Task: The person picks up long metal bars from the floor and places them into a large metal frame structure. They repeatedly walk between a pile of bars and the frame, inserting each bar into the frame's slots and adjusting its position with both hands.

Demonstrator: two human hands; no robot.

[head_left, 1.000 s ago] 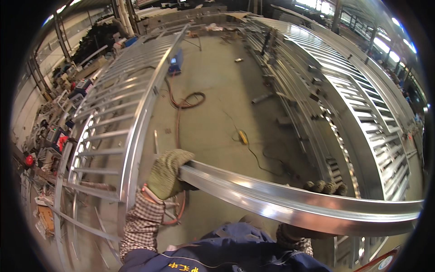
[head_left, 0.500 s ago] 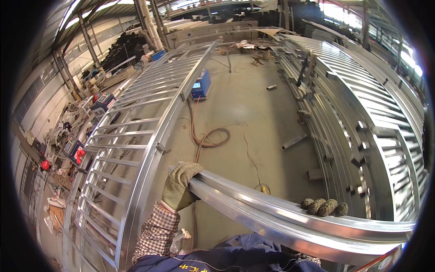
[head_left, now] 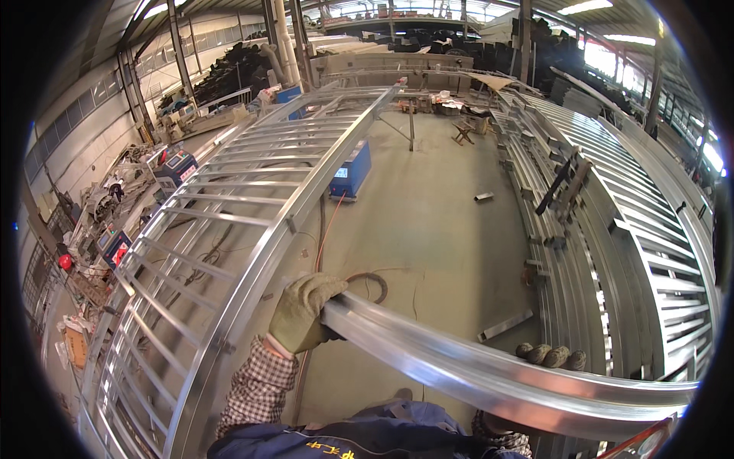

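Note:
Across the front of my body lie shiny metal profiles (head_left: 451, 359), long bars held side by side and running off to the right. My left hand (head_left: 303, 310), in a grey-green work glove, is closed round their left end. At the far edge of the bars, gloved fingertips of my right hand (head_left: 552, 356) curl over from behind; the palm and thumb are hidden under the metal. On my left stands a ladder-like metal frame (head_left: 264, 256) with several rungs, just beyond my left hand and apart from the bars.
A blue machine (head_left: 351, 172) stands on the floor by the frame, with a hose coil (head_left: 368, 288) nearer me. At right lie stacked long profiles (head_left: 566, 268) and another slatted frame (head_left: 650, 229). A short metal offcut (head_left: 505, 327) lies on the floor beside the stack.
The view has shifted, so the frame, machine and stack sit elsewhere in the picture. Both hands keep their hold, and the bars are slightly turned.

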